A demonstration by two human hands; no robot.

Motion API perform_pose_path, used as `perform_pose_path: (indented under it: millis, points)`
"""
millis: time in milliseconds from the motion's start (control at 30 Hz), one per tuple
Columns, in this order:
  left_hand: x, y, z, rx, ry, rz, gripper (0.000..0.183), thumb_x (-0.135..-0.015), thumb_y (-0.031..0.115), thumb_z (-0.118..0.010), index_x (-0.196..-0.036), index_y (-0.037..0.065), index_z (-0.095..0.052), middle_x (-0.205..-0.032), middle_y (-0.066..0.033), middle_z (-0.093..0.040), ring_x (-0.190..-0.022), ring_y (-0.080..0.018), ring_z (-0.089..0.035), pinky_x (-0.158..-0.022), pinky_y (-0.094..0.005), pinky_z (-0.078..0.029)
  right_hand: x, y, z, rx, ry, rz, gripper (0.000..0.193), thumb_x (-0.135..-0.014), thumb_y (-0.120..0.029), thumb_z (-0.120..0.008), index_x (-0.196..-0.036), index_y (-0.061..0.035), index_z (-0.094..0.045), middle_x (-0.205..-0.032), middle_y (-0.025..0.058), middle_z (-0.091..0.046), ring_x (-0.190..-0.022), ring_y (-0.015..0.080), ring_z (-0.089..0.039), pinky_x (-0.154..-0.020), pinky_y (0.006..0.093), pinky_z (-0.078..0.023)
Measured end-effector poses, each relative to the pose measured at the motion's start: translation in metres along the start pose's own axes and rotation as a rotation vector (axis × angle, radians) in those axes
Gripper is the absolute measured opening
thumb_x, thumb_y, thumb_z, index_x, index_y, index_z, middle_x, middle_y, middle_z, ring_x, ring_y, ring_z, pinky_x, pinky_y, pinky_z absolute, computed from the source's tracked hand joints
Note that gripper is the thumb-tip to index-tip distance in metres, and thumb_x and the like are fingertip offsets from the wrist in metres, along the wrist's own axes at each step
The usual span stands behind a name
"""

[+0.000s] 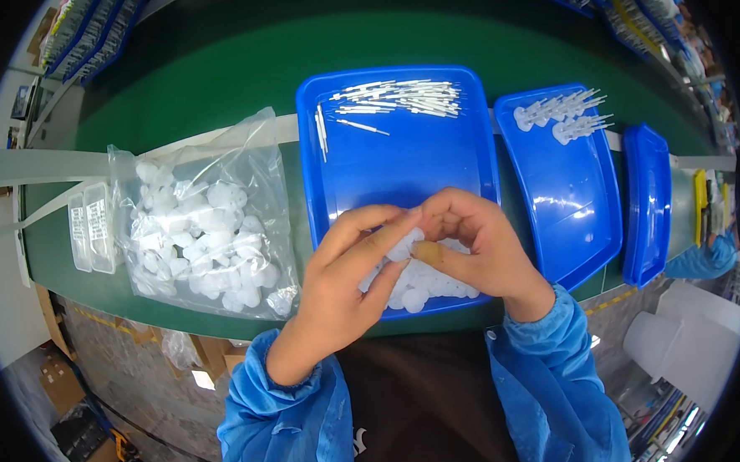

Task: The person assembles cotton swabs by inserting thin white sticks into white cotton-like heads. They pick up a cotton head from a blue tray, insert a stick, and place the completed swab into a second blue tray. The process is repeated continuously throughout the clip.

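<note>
Over the front part of a blue tray [311, 150], my left hand [343, 278] and my right hand [481, 246] meet. Their fingers pinch a small, rounded, translucent white plastic piece [404, 244] between them. Whether a thin stick is also in the fingers is hidden. Below the hands lie several similar white pieces [427, 284] in the tray's near end. At its far end is a loose pile of thin white sticks [413, 99]. A second blue tray [565, 196] on the right bears rows of white pieces with thin pins [560, 112] pointing right.
A clear plastic bag [207, 231] full of white rounded pieces lies at the left on the green table [211, 80]. Beside it are two clear flat boxes [94, 229]. More blue trays [649, 204] are stacked at the right. A white chair [689, 335] stands beyond the front edge.
</note>
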State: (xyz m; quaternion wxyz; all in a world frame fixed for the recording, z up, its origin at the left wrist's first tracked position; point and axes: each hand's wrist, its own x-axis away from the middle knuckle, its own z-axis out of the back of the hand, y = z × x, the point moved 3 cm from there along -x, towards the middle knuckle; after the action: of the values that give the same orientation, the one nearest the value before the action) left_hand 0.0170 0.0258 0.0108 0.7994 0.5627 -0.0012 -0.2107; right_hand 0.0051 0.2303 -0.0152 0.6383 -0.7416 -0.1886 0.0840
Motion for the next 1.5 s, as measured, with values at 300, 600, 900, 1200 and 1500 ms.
perform_pose_path:
  millis: [300,600,900,1200,1500]
  points:
    - [0.015,-0.027,0.01,0.349,0.154,0.165,0.034,-0.099,-0.001,-0.075,-0.132,0.004,-0.081,-0.136,-0.014,-0.071,-0.113,-0.0216,-0.071,-0.09,-0.032,-0.06,-0.058,-0.027,0.017,0.922,0.201,0.35,0.021,-0.09,-0.012,-0.084,-0.11,-0.0087,-0.079,-0.093,0.0065,-0.081,-0.088,0.0252,-0.079,-0.076,0.0388,-0.061]
    - [0.037,-0.038,0.015,0.574,0.199,0.326,0.031,-0.11,0.003,-0.068,-0.14,0.001,-0.075,-0.119,-0.0089,-0.072,-0.1,-0.016,-0.075,-0.081,-0.027,-0.061,-0.13,0.011,-0.015,1.6,0.087,0.66,0.019,-0.085,-0.012,-0.073,-0.104,-0.0112,-0.072,-0.094,0.0078,-0.072,-0.089,0.0279,-0.075,-0.077,0.0424,-0.058]
    - [0.022,-0.054,0.016,0.499,0.182,0.193,0.053,-0.106,-0.01,-0.057,-0.157,0.003,-0.061,-0.142,-0.0117,-0.057,-0.116,-0.0244,-0.075,-0.087,-0.0298,-0.062,-0.086,-0.022,0.012,0.695,0.131,0.276,0.021,-0.082,0.002,-0.076,-0.102,-0.003,-0.077,-0.091,0.0086,-0.07,-0.081,0.0198,-0.069,-0.073,0.0345,-0.057]
    - [-0.032,-0.054,0.007,0.406,0.119,0.151,0.059,-0.103,-0.012,-0.062,-0.16,0.004,-0.057,-0.128,-0.0064,-0.06,-0.11,-0.0124,-0.066,-0.093,-0.0287,-0.059,-0.056,-0.033,0.007,0.324,0.228,0.372,0.02,-0.085,0.006,-0.079,-0.103,-0.0018,-0.079,-0.093,0.0038,-0.069,-0.079,0.0103,-0.063,-0.073,0.0271,-0.052]
    - [-0.058,-0.057,-0.001,0.472,0.161,0.134,0.043,-0.107,-0.002,-0.066,-0.149,0.003,-0.064,-0.137,-0.0073,-0.067,-0.119,-0.0117,-0.067,-0.094,-0.0273,-0.059,-0.052,-0.041,0.009,0.574,0.392,0.514,0.026,-0.085,0.008,-0.087,-0.109,-0.0036,-0.085,-0.103,0.0082,-0.075,-0.079,0.0122,-0.067,-0.067,0.0261,-0.055]
